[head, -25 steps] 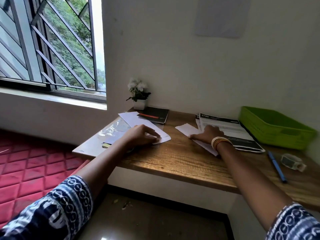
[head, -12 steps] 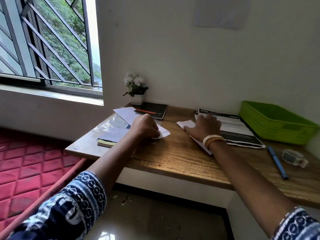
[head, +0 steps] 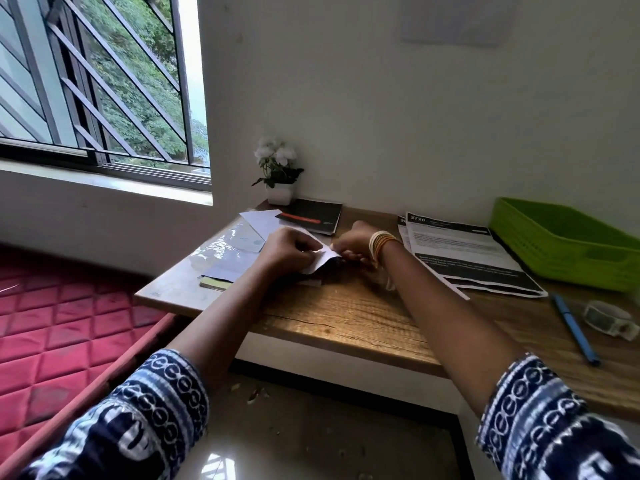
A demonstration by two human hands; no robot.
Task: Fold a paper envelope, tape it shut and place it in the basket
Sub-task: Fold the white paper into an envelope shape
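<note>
Both hands meet over the middle of the brown wooden desk point(head: 346, 317), holding one white sheet of paper point(head: 320, 259) lifted slightly off the surface. The left hand point(head: 285, 251) pinches the sheet's near-left part with curled fingers; the right hand point(head: 353, 244), with yellow bangles at the wrist, grips its right edge, fingers curled under. The exact contact of the fingertips is hidden behind the knuckles.

The step in hand appears to be the folding of the envelope; no tape shows on the sheet. To fold well, the sheet is best laid flat on the bare wood, the edges brought into line before any crease is pressed, and the crease then run from its middle outward with one hand while the other pins the paper. Folding in the air risks a skewed crease, since thin paper sags between two pinch points.

The clear tape roll in its white dispenser point(head: 609, 318) lies well apart at the right, just beside the blue pen point(head: 573, 327). The green plastic basket point(head: 561, 244) stands at the far right against the wall, beside the black-and-white printed sheets point(head: 464, 251). Other loose white papers point(head: 258, 221) lie to the left and should be kept clear of the fold.
</note>
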